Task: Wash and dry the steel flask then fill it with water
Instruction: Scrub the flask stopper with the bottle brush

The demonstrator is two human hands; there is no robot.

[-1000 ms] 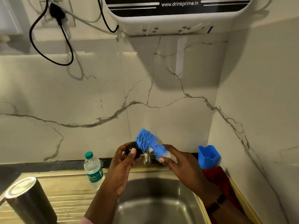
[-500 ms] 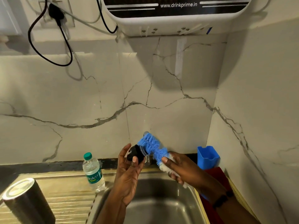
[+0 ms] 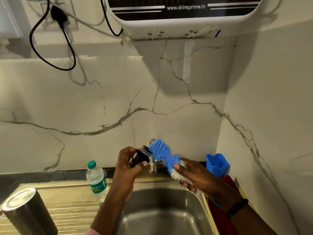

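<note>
Over a steel sink [image 3: 162, 217], the left hand [image 3: 128, 165] gripped a small black flask cap [image 3: 139, 158], fingers curled round it. The right hand [image 3: 194, 177] clasped a bottle brush [image 3: 162, 154], its blue bristles touching the cap. On the draining board at far left, the steel flask [image 3: 25, 212] stood upside down, well apart from both hands, near a plastic water bottle [image 3: 96, 180].

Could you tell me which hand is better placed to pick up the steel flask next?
The left. The steel flask stands upside down on the draining board at the far left, on the left hand's side, though it must first put down the black cap. The right hand grips the blue brush.
</note>
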